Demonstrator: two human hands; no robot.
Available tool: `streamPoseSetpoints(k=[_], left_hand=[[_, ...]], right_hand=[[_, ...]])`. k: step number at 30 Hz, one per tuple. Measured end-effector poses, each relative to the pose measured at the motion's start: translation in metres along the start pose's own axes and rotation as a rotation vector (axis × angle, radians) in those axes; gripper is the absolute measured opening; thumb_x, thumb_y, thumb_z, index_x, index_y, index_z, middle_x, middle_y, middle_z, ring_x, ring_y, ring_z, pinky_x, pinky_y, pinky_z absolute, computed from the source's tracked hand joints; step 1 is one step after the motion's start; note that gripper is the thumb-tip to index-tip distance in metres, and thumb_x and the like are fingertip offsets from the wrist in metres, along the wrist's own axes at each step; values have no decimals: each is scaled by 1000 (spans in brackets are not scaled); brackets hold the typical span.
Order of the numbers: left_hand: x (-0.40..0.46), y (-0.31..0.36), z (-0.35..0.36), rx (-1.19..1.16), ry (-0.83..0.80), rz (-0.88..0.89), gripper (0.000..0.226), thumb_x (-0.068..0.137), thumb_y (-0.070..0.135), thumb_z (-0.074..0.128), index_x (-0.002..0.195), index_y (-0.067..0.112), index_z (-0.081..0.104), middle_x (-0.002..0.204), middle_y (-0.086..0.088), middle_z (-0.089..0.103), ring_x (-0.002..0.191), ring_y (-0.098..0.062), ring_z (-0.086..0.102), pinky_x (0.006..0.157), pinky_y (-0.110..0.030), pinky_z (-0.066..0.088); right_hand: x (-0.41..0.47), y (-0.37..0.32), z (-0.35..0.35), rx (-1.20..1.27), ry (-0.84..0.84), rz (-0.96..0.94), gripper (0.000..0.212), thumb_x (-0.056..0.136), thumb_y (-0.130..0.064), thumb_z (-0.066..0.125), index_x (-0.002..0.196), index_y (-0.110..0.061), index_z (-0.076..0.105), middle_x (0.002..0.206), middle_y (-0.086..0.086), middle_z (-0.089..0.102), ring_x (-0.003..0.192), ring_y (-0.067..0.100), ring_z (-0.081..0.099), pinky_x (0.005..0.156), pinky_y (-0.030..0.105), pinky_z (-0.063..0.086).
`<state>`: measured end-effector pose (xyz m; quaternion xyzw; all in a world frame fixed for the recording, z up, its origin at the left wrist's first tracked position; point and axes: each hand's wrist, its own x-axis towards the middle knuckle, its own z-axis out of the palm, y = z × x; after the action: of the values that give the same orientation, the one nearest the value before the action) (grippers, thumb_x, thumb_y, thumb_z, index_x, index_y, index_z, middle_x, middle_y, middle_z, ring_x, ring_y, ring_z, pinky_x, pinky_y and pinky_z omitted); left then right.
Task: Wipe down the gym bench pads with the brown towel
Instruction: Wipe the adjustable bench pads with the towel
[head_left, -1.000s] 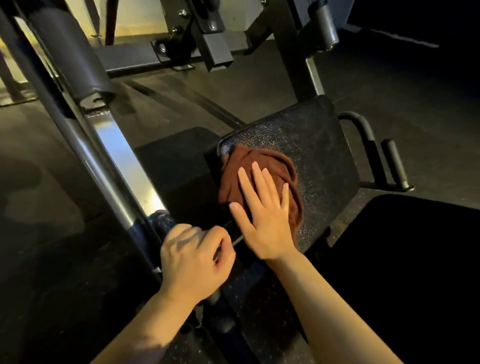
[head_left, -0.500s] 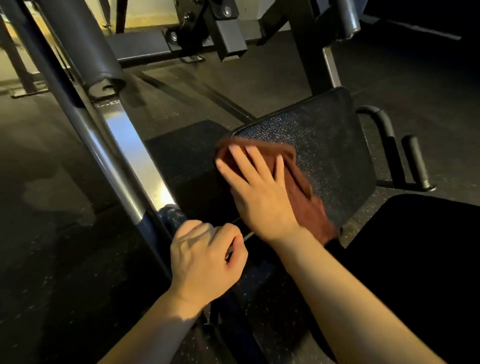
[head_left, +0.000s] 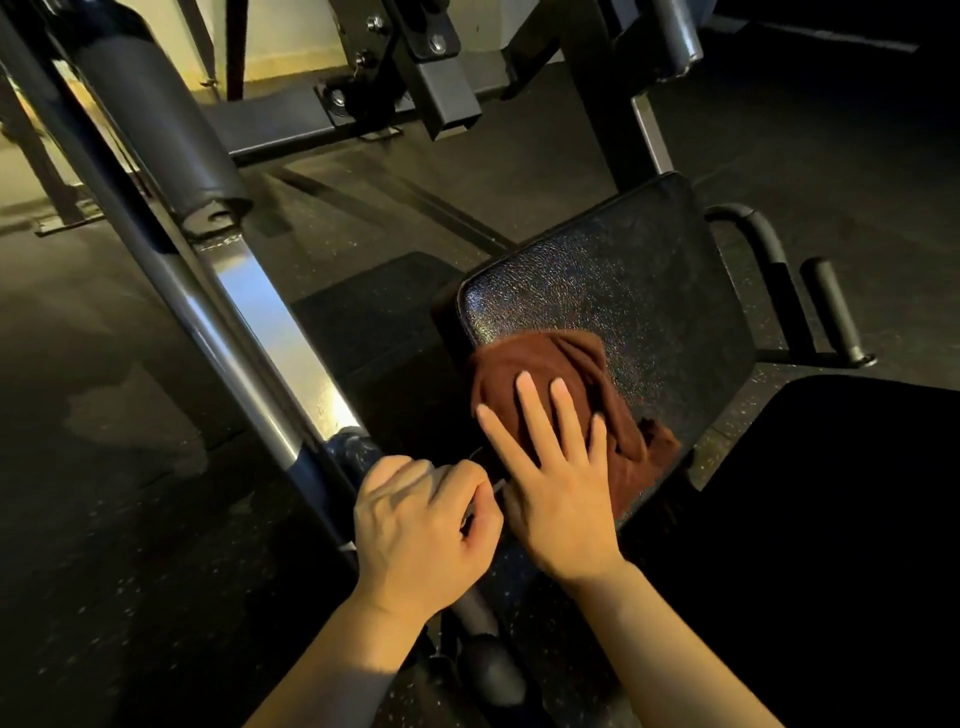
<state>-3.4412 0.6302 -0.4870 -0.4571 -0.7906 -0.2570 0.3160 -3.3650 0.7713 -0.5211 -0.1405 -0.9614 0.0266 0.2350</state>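
Far left: padded roller (head_left: 156, 119) on the machine's slanted steel frame bar (head_left: 244, 332), lit w/ a bright glare. Next, left hand (head_left: 421, 530) w/ fingers curled tight round a dark handle low on the frame, bracing; exactly what its grip closes on is partly hidden by the hand itself. Just right of it, right hand (head_left: 556, 483) lies flat, fingers straight & spread, pressing the brown towel (head_left: 550, 384) onto the near-left part of the black pad (head_left: 634, 291); no curl round the cloth, it's a push not a pinch. Vs half a sec ago the towel has come back toward the pad's near edge & bunched under the palm, a loose flap trailing right; a sec ago it sat higher up. So strokes run back & forth over the near-left zone; far & right parts of pad look not yet covered, prob. early-to-mid task. Far right: two dark side handles (head_left: 831, 312) beside the pad, & a second dark pad (head_left: 857, 519) in shadow, untouched
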Motion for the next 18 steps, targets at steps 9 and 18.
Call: streamPoseSetpoints(k=[9, 18], left_hand=[[0, -2, 2, -15, 27, 11, 24, 87, 20, 54, 67, 15, 66, 51, 5, 51, 47, -20, 50, 66, -33, 37], [-1, 2, 2, 12, -25, -18, 26, 87, 20, 52, 64, 18, 66, 51, 6, 51, 49, -19, 52, 66, -33, 40]], right_hand=[[-25, 12, 5, 13, -70, -14, 77, 85, -27, 41, 156, -40, 13, 166, 3, 1, 151, 33, 1, 93, 70, 39], [121, -1, -27, 145, 63, -292, 52, 92, -17, 53, 144, -22, 50, 159, 2, 33, 147, 26, 23, 103, 57, 35]])
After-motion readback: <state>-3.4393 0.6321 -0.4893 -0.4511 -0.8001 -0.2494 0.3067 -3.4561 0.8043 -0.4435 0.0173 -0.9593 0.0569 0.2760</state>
